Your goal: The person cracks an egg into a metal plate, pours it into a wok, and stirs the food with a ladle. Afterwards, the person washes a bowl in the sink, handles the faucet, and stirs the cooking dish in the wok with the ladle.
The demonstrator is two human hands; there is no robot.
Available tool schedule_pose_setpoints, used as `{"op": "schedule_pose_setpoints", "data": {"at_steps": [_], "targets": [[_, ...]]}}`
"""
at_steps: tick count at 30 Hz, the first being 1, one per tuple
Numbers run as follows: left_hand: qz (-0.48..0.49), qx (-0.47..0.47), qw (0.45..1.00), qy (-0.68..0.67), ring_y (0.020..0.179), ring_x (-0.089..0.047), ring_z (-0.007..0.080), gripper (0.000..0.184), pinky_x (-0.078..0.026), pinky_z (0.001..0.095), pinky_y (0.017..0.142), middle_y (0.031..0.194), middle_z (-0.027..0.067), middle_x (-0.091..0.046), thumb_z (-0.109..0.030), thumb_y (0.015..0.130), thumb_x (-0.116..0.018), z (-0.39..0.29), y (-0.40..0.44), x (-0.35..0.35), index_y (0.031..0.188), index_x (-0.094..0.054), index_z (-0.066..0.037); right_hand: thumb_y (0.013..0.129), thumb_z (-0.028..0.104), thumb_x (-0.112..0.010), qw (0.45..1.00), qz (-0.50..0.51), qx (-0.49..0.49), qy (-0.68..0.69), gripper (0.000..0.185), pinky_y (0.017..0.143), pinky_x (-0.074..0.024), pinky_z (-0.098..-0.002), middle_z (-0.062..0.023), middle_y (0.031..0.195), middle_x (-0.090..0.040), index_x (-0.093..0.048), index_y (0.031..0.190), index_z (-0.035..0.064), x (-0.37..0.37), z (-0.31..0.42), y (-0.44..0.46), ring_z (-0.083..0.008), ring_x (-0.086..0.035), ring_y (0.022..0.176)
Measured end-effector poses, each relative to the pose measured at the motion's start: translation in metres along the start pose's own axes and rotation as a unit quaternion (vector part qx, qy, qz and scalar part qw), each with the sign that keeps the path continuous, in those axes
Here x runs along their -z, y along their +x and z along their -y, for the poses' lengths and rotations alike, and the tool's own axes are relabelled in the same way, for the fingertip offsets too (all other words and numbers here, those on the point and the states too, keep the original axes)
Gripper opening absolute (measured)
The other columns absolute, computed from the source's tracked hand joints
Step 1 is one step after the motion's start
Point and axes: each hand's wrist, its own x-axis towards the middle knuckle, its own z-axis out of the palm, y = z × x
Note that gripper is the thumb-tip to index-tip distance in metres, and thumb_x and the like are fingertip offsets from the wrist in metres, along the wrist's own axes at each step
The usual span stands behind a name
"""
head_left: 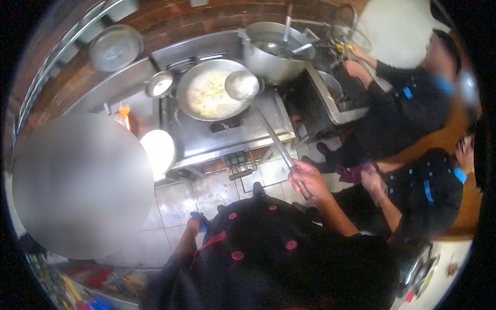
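My right hand (308, 182) is closed round the handle of a long metal ladle (275, 135). The ladle's round bowl, with pale content in it, is over the right side of a wide pan (187, 107) of pale, chunky food in liquid on the stove (206, 138). Low at my left side, my left hand (195, 223) is closed on a blue cloth (200, 218), away from the stove.
A large pot (268, 66) with utensils stands behind the pan, a small pan (159, 84) to its left. Flames (125, 116) rise near a white plate (157, 154). Two co-workers (408, 103) (423, 191) stand at right. A blurred disc covers the left.
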Motion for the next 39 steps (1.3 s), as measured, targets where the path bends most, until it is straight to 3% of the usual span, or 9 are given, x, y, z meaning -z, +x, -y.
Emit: {"op": "schedule_pose_setpoints", "data": {"at_steps": [3, 8, 12, 15, 18, 20, 23, 35, 39], "targets": [[-0.05, 0.051, 0.996, 0.058, 0.071, -0.061, 0.0187, 0.042, -0.049, 0.031, 0.064, 0.082, 0.0092, -0.065, -0.04, 0.086, -0.058, -0.032, -0.035, -0.001, 0.091, -0.064, 0.001, 0.085, 0.007, -0.054, 0.944, -0.065, 0.021, -0.323, 0.059, 0.051, -0.0457, -0.0286, -0.0136, 0.084, -0.06, -0.035, 0.141, 0.0008, -0.016, 0.005, 0.055, -0.0167, -0.058, 0.058], [-0.078, 0.046, 0.994, -0.056, 0.069, -0.061, 0.0197, 0.039, -0.049, 0.0336, 0.062, 0.081, 0.0094, -0.064, -0.038, 0.087, -0.059, 0.001, -0.077, -0.006, 0.092, -0.063, 0.0, 0.08, 0.007, -0.053, 0.638, -0.133, 0.184, -0.736, 0.056, 0.071, -0.0504, -0.0438, -0.0206, 0.091, -0.065, -0.044, 0.134, 0.0004, -0.004, 0.015, 0.154, -0.037, -0.063, 0.077], [-0.135, 0.096, 0.985, -0.051, 0.074, -0.063, 0.0229, 0.037, -0.05, 0.0359, 0.064, 0.084, 0.0104, -0.064, -0.035, 0.088, -0.059, 0.032, -0.108, -0.015, 0.099, -0.062, 0.0, 0.076, 0.005, -0.055, 0.642, -0.116, 0.127, -0.747, 0.056, 0.066, -0.051, -0.0433, -0.0213, 0.087, -0.066, -0.046, 0.131, -0.0011, -0.023, 0.013, 0.174, -0.0348, -0.064, 0.072], [-0.139, 0.089, 0.986, -0.024, 0.079, -0.063, 0.0252, 0.037, -0.05, 0.0377, 0.067, 0.087, 0.0115, -0.065, -0.034, 0.089, -0.059, 0.058, -0.127, -0.025, 0.103, -0.062, 0.0, 0.077, 0.005, -0.059, 0.9, -0.04, -0.017, -0.435, 0.046, 0.053, -0.0493, -0.0355, -0.0136, 0.079, -0.065, -0.053, 0.121, -0.0037, -0.02, -0.012, 0.178, -0.0225, -0.062, 0.059], [-0.127, -0.05, 0.977, 0.162, 0.085, -0.063, 0.026, 0.039, -0.05, 0.039, 0.072, 0.091, 0.0132, -0.067, -0.035, 0.089, -0.057, 0.119, -0.124, -0.037, 0.104, -0.063, 0.0, 0.08, 0.004, -0.059, 0.989, 0.023, -0.088, -0.116, 0.026, 0.043, -0.0418, -0.0282, -0.0068, 0.073, -0.059, -0.053, 0.105, -0.0002, -0.036, 0.013, 0.154, -0.0131, -0.055, 0.051], [-0.184, -0.186, 0.874, 0.41, 0.086, -0.062, 0.025, 0.039, -0.048, 0.0391, 0.075, 0.092, 0.0138, -0.067, -0.036, 0.09, -0.056, 0.134, -0.125, -0.048, 0.102, -0.065, 0.0, 0.082, 0.003, -0.057, 0.989, 0.05, -0.139, 0.016, 0.023, 0.041, -0.0392, -0.0276, -0.007, 0.074, -0.058, -0.05, 0.103, 0.0018, -0.034, 0.029, 0.147, -0.0131, -0.053, 0.051], [-0.148, 0.038, 0.988, 0.024, 0.089, -0.062, 0.0255, 0.04, -0.048, 0.0394, 0.077, 0.094, 0.0143, -0.067, -0.038, 0.091, -0.054, 0.105, -0.13, -0.05, 0.098, -0.065, 0.0, 0.082, 0.004, -0.057, 0.99, 0.068, -0.125, -0.02, 0.036, 0.041, -0.0392, -0.0272, -0.0069, 0.074, -0.058, -0.048, 0.117, -0.0018, -0.034, 0.042, 0.138, -0.0136, -0.053, 0.052], [-0.16, 0.126, 0.977, -0.07, 0.072, -0.062, 0.0188, 0.034, -0.048, 0.0339, 0.065, 0.082, 0.0078, -0.065, -0.034, 0.091, -0.054, -0.005, -0.122, -0.025, 0.088, -0.066, -0.002, 0.078, 0.001, -0.055, 0.926, -0.038, 0.039, -0.373, 0.065, 0.051, -0.0443, -0.0272, -0.0086, 0.076, -0.06, -0.033, 0.139, -0.0078, -0.048, 0.056, 0.112, -0.0125, -0.053, 0.052], [-0.151, 0.058, 0.981, -0.107, 0.074, -0.062, 0.0174, 0.034, -0.048, 0.0324, 0.065, 0.085, 0.0085, -0.066, -0.034, 0.089, -0.058, 0.009, -0.113, -0.033, 0.09, -0.066, -0.001, 0.077, 0.005, -0.056, 0.787, -0.089, 0.193, -0.579, 0.064, 0.065, -0.0506, -0.0348, -0.0167, 0.084, -0.065, -0.04, 0.139, 0.0014, -0.019, 0.049, 0.133, -0.0236, -0.063, 0.066]]}}
